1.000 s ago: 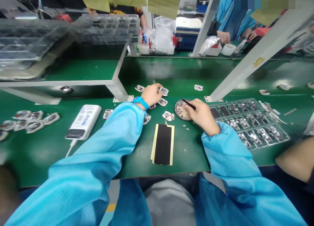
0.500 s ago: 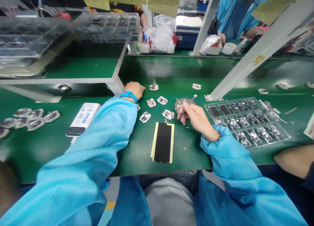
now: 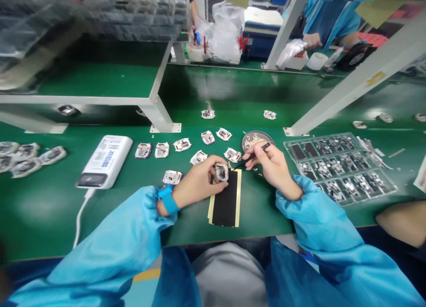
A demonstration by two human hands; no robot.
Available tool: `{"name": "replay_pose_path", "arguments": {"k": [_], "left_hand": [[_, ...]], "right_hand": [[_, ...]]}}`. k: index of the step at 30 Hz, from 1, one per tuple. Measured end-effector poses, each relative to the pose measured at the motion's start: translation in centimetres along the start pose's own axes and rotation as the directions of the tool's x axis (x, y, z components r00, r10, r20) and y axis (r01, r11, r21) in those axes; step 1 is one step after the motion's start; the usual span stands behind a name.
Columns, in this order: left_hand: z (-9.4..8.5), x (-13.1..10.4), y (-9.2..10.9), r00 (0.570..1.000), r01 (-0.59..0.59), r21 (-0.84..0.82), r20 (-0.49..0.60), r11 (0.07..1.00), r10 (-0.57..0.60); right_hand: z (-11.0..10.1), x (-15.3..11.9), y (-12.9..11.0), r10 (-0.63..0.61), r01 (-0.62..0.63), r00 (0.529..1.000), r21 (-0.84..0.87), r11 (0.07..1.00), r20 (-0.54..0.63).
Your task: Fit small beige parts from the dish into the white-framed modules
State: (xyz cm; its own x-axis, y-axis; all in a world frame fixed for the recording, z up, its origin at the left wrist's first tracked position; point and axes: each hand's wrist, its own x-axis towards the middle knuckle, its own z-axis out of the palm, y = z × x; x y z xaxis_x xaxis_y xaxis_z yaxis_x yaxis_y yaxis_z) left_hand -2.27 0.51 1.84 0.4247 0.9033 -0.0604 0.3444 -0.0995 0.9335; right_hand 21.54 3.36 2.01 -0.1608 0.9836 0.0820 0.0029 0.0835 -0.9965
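Observation:
My left hand (image 3: 201, 180) grips a small white watch-like housing (image 3: 222, 172) between thumb and fingers, its open side with inner parts turned up. Beneath it lies a black sheet with yellow edges (image 3: 226, 207). My right hand (image 3: 269, 167) pinches dark tweezers (image 3: 249, 156), whose tip points down-left close to the housing; whether it touches cannot be made out. Behind the right hand is a round dish (image 3: 255, 137) of tiny pieces. Similar housings lie about, among them one by my left wrist (image 3: 172, 177) and one beyond the sheet (image 3: 232, 155).
At right sits a clear compartment tray (image 3: 339, 167) of small parts. A white power bank (image 3: 105, 160) with a cable lies left. Metal posts (image 3: 159, 116) stand on the bench under a shelf stacked with clear trays (image 3: 136, 14). A co-worker's hand (image 3: 313, 41) shows across the bench.
My left hand has come back from beside the shelf post to above the black sheet, now with a housing in it. My right hand stays near the dish, the tweezers tilted lower.

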Motion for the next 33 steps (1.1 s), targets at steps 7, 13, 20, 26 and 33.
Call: {"name": "replay_pose_path", "arguments": {"k": [7, 13, 20, 26, 33], "left_hand": [[0.86, 0.11, 0.11, 1.000, -0.001, 0.272, -0.021, 0.962, 0.007], [0.97, 0.05, -0.27, 0.999, 0.029, 0.273, -0.041, 0.962, -0.019], [1.12, 0.02, -0.34, 0.997, 0.054, 0.284, -0.065, 0.957, -0.037], [1.14, 0.02, -0.30, 0.997, 0.059, 0.263, -0.068, 0.963, -0.043], [1.18, 0.06, -0.20, 0.997, 0.052, 0.263, -0.073, 0.963, -0.033]], "right_hand": [[0.34, -0.04, 0.19, -0.004, 0.000, 1.000, -0.115, 0.993, -0.031], [-0.21, -0.03, 0.34, 0.054, -0.074, 0.994, -0.231, 0.970, -0.094], [-0.07, 0.03, 0.68, 0.089, -0.108, 0.990, -0.176, 0.978, -0.112], [0.10, -0.12, 0.09, 0.079, -0.097, 0.987, -0.125, 0.987, -0.139], [0.22, -0.10, 0.49, 0.078, -0.095, 0.990, -0.151, 0.984, -0.118]]}}
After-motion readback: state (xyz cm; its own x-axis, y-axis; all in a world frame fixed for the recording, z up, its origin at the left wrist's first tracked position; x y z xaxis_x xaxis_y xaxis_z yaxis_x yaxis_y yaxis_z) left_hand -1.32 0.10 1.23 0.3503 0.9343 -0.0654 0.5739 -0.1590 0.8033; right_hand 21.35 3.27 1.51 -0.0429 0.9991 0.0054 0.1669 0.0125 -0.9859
